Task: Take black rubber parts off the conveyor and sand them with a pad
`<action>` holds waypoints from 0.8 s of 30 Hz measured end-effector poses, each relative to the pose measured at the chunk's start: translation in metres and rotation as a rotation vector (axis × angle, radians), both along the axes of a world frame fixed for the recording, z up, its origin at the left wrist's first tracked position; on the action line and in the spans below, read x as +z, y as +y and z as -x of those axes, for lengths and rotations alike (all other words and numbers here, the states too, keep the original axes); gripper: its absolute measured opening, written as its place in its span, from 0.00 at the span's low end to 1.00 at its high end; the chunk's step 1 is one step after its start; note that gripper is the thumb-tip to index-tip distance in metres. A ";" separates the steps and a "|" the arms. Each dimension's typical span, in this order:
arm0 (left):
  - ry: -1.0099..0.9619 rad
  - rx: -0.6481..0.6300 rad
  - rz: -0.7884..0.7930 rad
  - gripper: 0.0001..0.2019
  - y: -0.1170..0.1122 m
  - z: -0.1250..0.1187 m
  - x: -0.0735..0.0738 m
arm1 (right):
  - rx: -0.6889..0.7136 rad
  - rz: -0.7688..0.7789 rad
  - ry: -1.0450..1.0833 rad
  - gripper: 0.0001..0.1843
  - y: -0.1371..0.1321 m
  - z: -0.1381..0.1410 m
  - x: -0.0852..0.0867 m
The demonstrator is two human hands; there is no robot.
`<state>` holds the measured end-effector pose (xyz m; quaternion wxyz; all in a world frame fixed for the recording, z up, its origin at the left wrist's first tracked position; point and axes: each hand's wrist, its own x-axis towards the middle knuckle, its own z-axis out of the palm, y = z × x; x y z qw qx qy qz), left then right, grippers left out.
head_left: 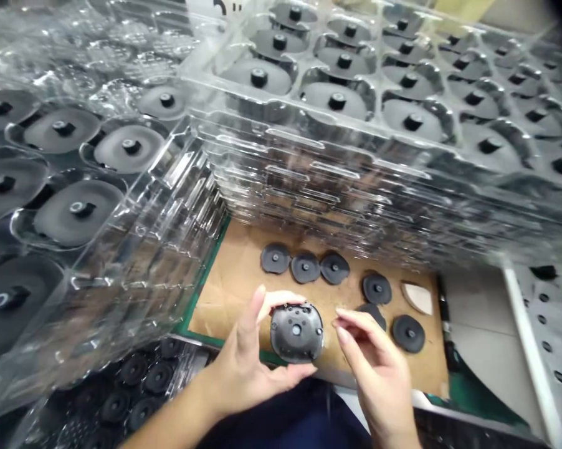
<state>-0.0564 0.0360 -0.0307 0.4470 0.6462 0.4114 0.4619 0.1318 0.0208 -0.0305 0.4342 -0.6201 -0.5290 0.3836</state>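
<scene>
Risk: the black disc (296,332) sits in a light fingertip pinch only, so a slip looks possible; my read is it would drop onto the cardboard sheet (234,280) or past the near edge toward the lap.
Cause: the hold is on the rim, thumb on one side and fingers curling over the top and under the bottom, with no palm behind it.
Second risk: the tall stack of clear trays (379,162) looms right over the work area, and a raised elbow or wrist could, I judge, nudge it.
Third risk: loose discs (305,267) lie in a row just beyond the hands, easy to sweep aside.
Disc position: held up in the air, between the two hands, above the near edge of the cardboard on the tabletop (477,337), flat face with a small centre hole toward the camera.
Left hand (248,362): forearm comes in from lower left, palm turned inward, grip pinching the disc at its rim.
Right hand (379,368): comes in from lower right, fingers half curled and loosely spread, index fingertip just beside the disc's right edge; whether it touches, I cannot tell. It holds nothing.
Surroundings: more filled trays (70,187) on the left, a lower tray of discs (136,386) near the left wrist.
</scene>
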 end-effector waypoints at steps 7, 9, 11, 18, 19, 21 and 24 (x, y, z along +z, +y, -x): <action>-0.013 -0.125 0.063 0.55 -0.012 -0.009 0.010 | 0.235 0.150 0.313 0.11 -0.003 -0.011 0.039; 0.002 -0.142 0.089 0.54 -0.018 -0.011 0.012 | 0.339 0.245 0.388 0.10 -0.003 -0.014 0.048; 0.000 -0.167 0.128 0.53 -0.025 -0.013 0.015 | 0.415 0.323 0.475 0.10 -0.005 -0.018 0.053; -0.128 -0.317 0.335 0.55 -0.046 -0.027 0.024 | 0.517 0.424 0.692 0.08 -0.027 -0.034 0.060; -0.115 -0.323 0.348 0.56 -0.048 -0.029 0.025 | 0.517 0.418 0.696 0.08 -0.031 -0.036 0.061; -0.089 -0.331 0.354 0.58 -0.053 -0.033 0.028 | 0.511 0.402 0.678 0.08 -0.039 -0.040 0.062; -0.045 -0.341 0.295 0.58 -0.061 -0.039 0.032 | 0.461 0.370 0.682 0.07 -0.054 -0.047 0.061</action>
